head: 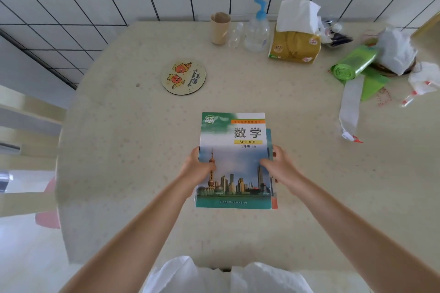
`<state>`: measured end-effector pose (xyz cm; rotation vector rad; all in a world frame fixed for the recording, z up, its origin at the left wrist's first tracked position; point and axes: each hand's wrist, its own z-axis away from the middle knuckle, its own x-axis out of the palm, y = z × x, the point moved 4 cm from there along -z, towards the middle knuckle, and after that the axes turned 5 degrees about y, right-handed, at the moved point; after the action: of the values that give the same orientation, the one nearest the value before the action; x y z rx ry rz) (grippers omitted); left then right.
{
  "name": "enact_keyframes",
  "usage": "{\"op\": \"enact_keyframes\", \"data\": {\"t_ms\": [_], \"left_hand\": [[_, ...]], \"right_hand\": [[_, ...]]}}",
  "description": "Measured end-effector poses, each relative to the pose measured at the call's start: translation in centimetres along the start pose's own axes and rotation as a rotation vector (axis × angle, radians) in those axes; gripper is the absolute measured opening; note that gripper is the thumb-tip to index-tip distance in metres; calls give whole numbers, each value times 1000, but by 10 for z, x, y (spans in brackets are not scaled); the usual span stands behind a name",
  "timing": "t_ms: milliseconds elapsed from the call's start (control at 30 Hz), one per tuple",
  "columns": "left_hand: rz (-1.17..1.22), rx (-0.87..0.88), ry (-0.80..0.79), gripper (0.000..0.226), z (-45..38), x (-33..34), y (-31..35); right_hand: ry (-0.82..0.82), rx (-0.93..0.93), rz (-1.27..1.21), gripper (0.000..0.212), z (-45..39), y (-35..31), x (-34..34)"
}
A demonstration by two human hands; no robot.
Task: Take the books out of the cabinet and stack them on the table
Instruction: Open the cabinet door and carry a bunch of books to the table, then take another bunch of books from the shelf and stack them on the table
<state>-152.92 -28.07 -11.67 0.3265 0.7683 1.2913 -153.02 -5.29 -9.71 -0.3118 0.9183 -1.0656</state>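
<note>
A maths textbook (234,150) with a city skyline on its cover lies face up on the cream table (119,150), near the front middle. Under it lies at least one more book (274,197), its blue and orange edges showing along the right side. My left hand (198,166) grips the top book's left edge, thumb on the cover. My right hand (277,165) holds the right edge of the stack, fingers curled around the side. The cabinet is out of view.
A round cartoon coaster (183,76) lies behind the books. Along the back stand a beige cup (220,28), a small clear bottle (235,35), a pump bottle (257,31) and a tissue pack (295,40). A green bag roll (354,64) and crumpled wrappers (396,52) fill the right side.
</note>
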Motion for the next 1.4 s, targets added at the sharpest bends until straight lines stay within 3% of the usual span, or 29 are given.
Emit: {"op": "enact_keyframes", "data": {"t_ms": [200,367,467,733,1133,1400], "left_hand": [[-151,119,105,77,13,-17,6],[-274,376,167,65,35,-24,33],[-277,479,124,56,49,-17,41],[-463,689,-257,29,86,38,6],[-901,1084,-793,28,215,135,-76],[-984,1272,-1168,26,333,188,-178]], "right_hand": [[94,-87,36,48,22,-5,-4],[142,-165,35,43,50,-12,-10],[196,-177,48,44,72,-5,-10],[462,-51,-79,44,138,57,14],[1015,281,-313,38,322,195,47],[1296,529,-395,36,481,287,108]]}}
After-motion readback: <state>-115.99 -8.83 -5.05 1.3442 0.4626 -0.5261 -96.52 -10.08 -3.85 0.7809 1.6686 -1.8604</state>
